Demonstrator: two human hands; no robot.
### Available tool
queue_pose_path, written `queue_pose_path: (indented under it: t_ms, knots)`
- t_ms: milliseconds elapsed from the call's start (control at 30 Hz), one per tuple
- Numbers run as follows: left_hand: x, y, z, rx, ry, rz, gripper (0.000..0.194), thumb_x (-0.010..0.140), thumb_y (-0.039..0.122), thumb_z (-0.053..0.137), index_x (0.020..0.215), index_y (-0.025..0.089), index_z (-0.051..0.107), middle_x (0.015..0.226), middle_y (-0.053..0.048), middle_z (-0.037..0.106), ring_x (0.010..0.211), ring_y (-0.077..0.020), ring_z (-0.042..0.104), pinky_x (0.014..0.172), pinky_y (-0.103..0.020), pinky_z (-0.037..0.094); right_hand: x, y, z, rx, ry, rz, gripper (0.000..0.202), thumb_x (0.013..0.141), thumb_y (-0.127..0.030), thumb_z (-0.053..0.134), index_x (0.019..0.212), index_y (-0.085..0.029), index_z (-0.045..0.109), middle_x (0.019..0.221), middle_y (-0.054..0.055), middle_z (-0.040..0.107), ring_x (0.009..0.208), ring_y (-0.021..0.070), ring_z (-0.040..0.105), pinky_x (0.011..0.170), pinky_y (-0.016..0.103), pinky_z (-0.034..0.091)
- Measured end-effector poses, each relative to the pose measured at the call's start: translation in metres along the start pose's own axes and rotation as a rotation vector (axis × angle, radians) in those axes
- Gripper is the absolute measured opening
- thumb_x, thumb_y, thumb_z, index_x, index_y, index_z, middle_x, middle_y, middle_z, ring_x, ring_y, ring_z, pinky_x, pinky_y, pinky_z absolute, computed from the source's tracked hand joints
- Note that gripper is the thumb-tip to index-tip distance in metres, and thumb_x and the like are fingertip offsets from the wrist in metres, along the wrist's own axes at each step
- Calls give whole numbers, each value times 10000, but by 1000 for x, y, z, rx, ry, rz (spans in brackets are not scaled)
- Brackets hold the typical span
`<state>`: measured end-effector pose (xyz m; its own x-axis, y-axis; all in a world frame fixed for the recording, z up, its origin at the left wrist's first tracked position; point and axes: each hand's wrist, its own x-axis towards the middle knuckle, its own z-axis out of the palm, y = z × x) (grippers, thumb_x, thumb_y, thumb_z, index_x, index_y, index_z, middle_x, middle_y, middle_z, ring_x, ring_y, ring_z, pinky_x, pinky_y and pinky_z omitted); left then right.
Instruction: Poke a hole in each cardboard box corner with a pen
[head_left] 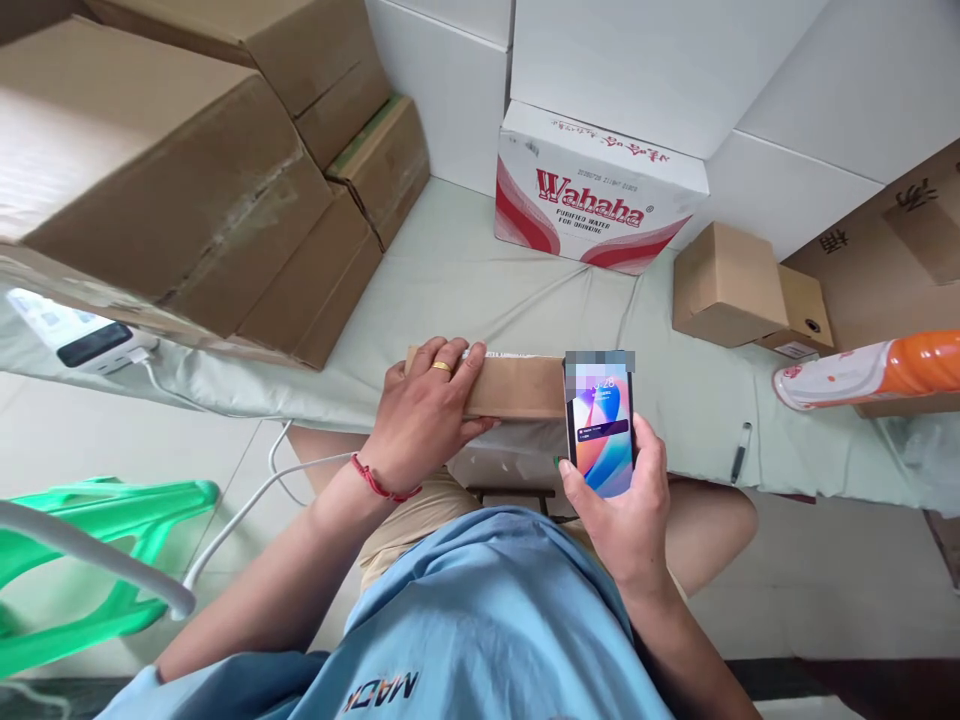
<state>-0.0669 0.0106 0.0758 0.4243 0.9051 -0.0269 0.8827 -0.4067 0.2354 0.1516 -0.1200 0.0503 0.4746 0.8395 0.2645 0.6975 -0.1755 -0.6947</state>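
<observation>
Nearest, the person's blue shirt (pixel 480 600). Just beyond it, the right hand (pixel 637 500) is closed around a phone (pixel 604 430), lit screen facing the wearer, thumb along its left edge. Left of the phone, a narrow brown box (pixel 517 388) lies under the left hand (pixel 420 405), which is partly curled over its left end, fingers on top and thumb along the near edge. The phone overlaps the box's right end in view. Farther right lies a pen (pixel 741 453); farther back, a Wahaha carton (pixel 592 195) stands by the wall.
</observation>
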Motion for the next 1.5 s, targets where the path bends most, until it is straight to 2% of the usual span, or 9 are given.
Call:
queue_pose_path:
  t_ms: [267, 433, 567, 833, 933, 1100, 1200, 1300, 1500]
  knots:
    - [-14, -10, -9, -72, -50, 52, 779, 872, 128, 665, 1615, 223, 450, 1617, -187, 546, 1530, -422, 453, 1105, -600, 558, 53, 55, -36, -29, 35, 345, 1005, 714, -720, 795, 1519, -180, 526, 1322, 164, 716, 1109, 328, 716, 1016, 478, 567]
    - [-27, -30, -9, -241, 13, 50, 750, 791, 202, 706, 1522, 208, 539, 1478, -172, 618, 1408, -408, 545, 1117, -585, 552, 85, 121, -44, -407, -150, 424, 940, 655, -703, 749, 1393, -135, 625, 1272, 223, 705, 1157, 408, 658, 1018, 540, 522]
    - [-37, -35, -6, -607, 28, -47, 744, 769, 297, 784, 1476, 209, 570, 1444, -137, 628, 1375, -369, 582, 1184, -543, 507, 82, 143, -29, -448, -242, 402, 867, 693, -695, 726, 1361, -149, 636, 1238, 210, 677, 1173, 402, 640, 1007, 505, 521]
    - [-39, 15, 28, -1951, -291, -490, 829, 722, 561, 968, 1396, 217, 631, 1451, -169, 716, 1389, -418, 654, 1103, -502, 589, 87, 124, -7, -517, -201, 218, 889, 827, -641, 672, 1497, -67, 564, 1520, 330, 506, 1469, 501, 424, 1211, 648, 352]
    - [-35, 35, 41, -2144, -342, -633, 842, 702, 522, 1003, 1389, 215, 626, 1428, -175, 728, 1357, -407, 679, 1104, -537, 602, 76, 101, -13, -193, -225, 183, 857, 901, -756, 583, 1516, -159, 574, 1573, 264, 524, 1504, 428, 457, 1225, 624, 387]
    - [-22, 56, 52, -2101, -310, -644, 866, 690, 531, 1022, 1376, 218, 596, 1481, -173, 669, 1397, -386, 636, 1160, -544, 559, 33, 52, -11, 589, -604, 334, 1003, 889, -834, 643, 1678, -274, 381, 1495, 180, 671, 1314, 348, 691, 1005, 526, 616]
    - [-15, 66, 48, -1976, -318, -501, 909, 704, 610, 995, 1414, 220, 583, 1436, -176, 660, 1409, -394, 601, 1126, -541, 569, 20, 34, -6, 616, -474, 353, 955, 866, -677, 737, 1665, -265, 414, 1517, 168, 671, 1297, 354, 706, 1014, 529, 628]
    - [-13, 68, 40, -1869, -363, -382, 926, 718, 628, 974, 1458, 241, 574, 1467, -187, 586, 1417, -394, 557, 978, -500, 636, 36, 33, -19, 529, -214, 398, 902, 899, -596, 578, 1696, -222, 385, 1475, 178, 691, 1307, 390, 700, 1012, 572, 624]
    - [-24, 41, 48, -1741, -400, -395, 537, 742, 608, 937, 1007, 197, 717, 1105, -73, 659, 1063, -236, 636, 887, -365, 605, 160, 78, -100, 504, 184, 372, 779, 976, -349, 339, 1745, -225, 354, 1676, 230, 514, 1344, 395, 683, 824, 561, 620]
